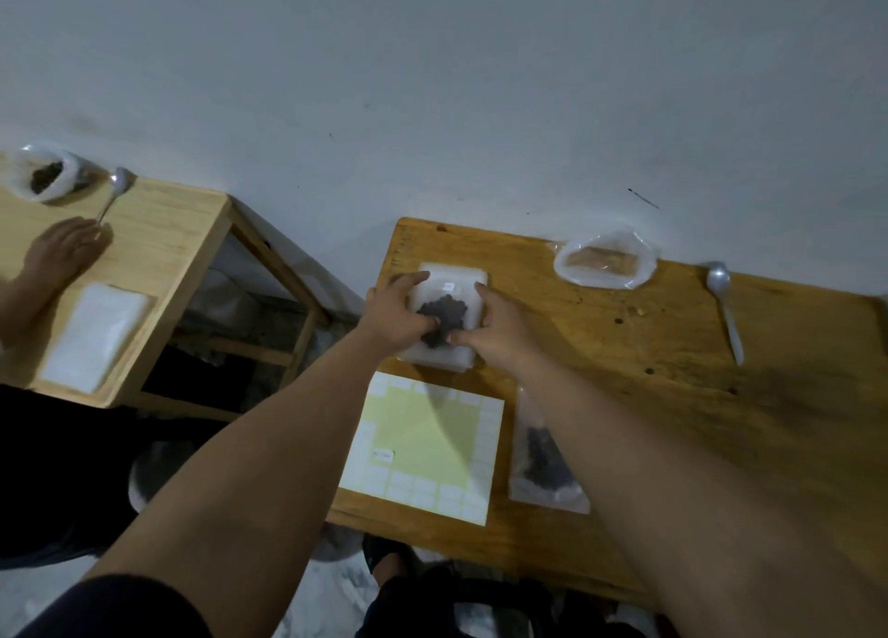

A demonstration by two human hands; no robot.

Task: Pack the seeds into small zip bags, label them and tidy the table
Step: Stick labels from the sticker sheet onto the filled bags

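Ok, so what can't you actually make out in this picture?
Label on the zip bag, head view: too small and blurred to read.
Zip bag's near edge and seal: covered by the left hand and right hand; pinching or pressing is unclear.
Second filled bag: right forearm hides its right side.
Written sticker on the label sheet: illegible.
Other person's hand: arm cut off by left edge.

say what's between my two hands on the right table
A zip bag of dark seeds, held by left hand and right hand, on a stack of empty bags; head view.
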